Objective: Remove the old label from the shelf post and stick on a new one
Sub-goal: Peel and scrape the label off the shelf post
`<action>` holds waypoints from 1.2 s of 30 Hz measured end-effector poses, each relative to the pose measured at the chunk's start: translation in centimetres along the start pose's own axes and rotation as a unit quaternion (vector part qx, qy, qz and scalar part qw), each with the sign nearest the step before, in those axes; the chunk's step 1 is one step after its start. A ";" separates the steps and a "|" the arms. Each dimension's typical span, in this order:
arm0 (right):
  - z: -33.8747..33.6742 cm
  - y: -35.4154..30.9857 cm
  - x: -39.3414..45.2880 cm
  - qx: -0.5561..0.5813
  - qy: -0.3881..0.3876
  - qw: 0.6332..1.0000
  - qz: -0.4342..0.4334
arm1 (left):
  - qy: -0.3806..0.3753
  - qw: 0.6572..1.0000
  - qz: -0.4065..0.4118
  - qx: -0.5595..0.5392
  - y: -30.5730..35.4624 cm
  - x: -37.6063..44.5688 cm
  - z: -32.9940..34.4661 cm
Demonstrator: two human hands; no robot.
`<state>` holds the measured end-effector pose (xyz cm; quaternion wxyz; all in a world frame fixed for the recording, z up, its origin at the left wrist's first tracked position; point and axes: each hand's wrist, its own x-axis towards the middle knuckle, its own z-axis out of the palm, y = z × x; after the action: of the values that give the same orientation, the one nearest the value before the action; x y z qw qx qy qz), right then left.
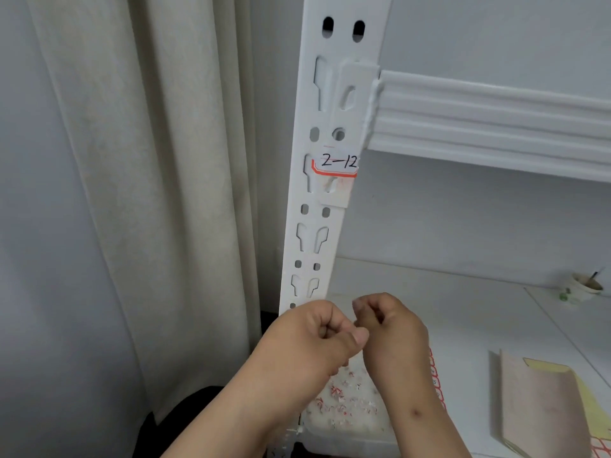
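while both hands [357,328] curl fingertip to fingertip, perhaps pinching scrap, the torn red-edged label [334,170] reads 2-12.

A white lower shelf [463,292] is seen beside the slotted shelf post [317,200]. On it are noted a small cup [583,287] with a stick in it at the far right, a tan paper sleeve [539,404] over a yellow sheet [591,408], and red-and-white paper scraps [347,401] near the front edge. An upper shelf beam [496,123] is fixed to the post.
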<state>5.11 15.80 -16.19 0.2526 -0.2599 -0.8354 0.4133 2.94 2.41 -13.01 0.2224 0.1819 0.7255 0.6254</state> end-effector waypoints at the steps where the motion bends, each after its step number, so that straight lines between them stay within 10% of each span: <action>1: -0.6 -1.3 -0.2 0.042 0.015 0.999 -0.008 | 0.017 0.999 0.028 0.009 0.8 -0.3 -0.2; 7: -3.8 -8.2 -2.1 0.140 0.150 0.958 -0.201 | 0.206 0.944 0.256 -0.032 5.4 -1.8 -1.5; 13: -3.6 -10.8 -2.1 0.093 0.219 0.917 -0.319 | 0.329 0.891 0.313 0.003 7.0 -0.5 -2.0; 36: -1.6 -13.8 -1.0 0.194 0.181 0.949 -0.173 | 0.150 0.934 0.266 -0.187 8.4 1.6 -3.2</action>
<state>3.81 8.80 -4.16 0.5122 -0.1281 -0.7116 0.4635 -0.26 1.88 -4.43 -0.0335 0.2272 0.5452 0.8062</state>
